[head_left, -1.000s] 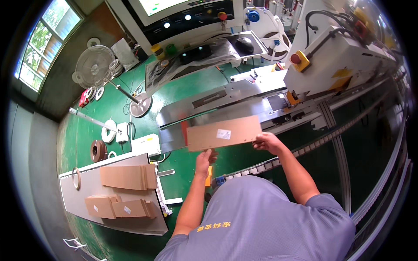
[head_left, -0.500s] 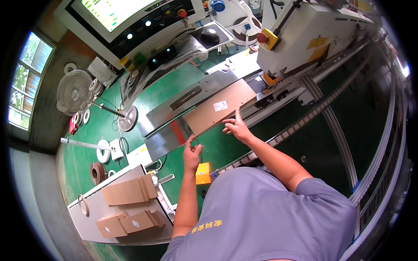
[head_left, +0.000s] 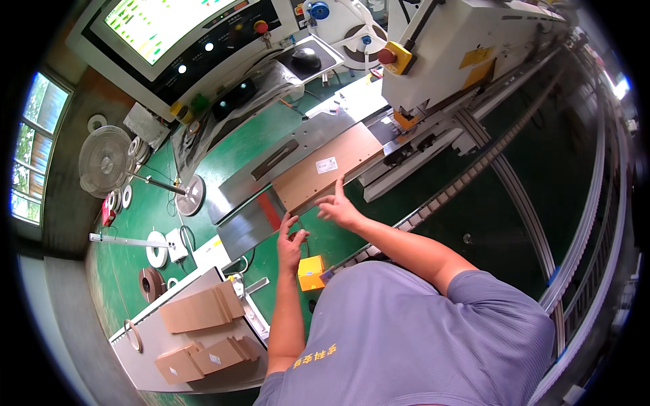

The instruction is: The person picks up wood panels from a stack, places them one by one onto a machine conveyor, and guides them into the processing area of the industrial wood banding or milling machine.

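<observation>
Left fingers (head_left: 286, 224): index is pointing at the near left corner of the board (head_left: 305, 181), the rest are curling loosely; they are gripping nothing.
Right fingers (head_left: 340, 187): they are spreading apart with the index meeting the board's near long edge, and are holding nothing.
Brown board: it is lying flat on the metal bed (head_left: 240, 230), its white label (head_left: 327, 165) facing up, just right of the red strip (head_left: 268, 211).
White machine (head_left: 447, 61): it is standing beyond the board's right end.
Tabletop (head_left: 145, 331): at the left, it is carrying stacked brown boards (head_left: 196, 310).
Yellow box (head_left: 311, 273): it is sitting near the person's body.
</observation>
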Motion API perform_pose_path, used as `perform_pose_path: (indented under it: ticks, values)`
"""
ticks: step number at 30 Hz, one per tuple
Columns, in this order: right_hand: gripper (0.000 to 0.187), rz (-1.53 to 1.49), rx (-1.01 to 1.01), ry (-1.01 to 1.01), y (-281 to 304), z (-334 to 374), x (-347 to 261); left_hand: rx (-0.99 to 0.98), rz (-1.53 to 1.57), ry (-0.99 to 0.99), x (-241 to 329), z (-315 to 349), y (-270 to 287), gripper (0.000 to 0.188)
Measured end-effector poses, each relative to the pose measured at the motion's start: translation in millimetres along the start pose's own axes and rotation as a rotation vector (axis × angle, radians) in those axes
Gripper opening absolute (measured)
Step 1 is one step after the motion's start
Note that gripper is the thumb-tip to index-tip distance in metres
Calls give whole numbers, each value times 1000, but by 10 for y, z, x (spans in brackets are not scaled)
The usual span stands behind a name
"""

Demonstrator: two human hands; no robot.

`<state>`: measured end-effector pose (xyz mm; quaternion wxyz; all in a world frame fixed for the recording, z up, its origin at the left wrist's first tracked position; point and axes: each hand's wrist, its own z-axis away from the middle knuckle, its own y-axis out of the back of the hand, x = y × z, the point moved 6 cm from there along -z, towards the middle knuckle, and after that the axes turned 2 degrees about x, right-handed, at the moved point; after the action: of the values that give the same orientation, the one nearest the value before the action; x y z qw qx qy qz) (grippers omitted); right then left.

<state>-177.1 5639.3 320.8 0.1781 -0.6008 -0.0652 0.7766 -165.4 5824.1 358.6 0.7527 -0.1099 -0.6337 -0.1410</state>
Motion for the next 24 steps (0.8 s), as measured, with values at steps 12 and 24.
perform_pose_path:
  ticks: [12, 24]
  values:
    - [102, -30, 177, 82, 83, 5, -47, -160, 36, 75, 50, -110, -228, 39]
    - [98, -194, 314, 104, 668, -9, -192, -357, 46, 73, 112, -244, -896, 40]
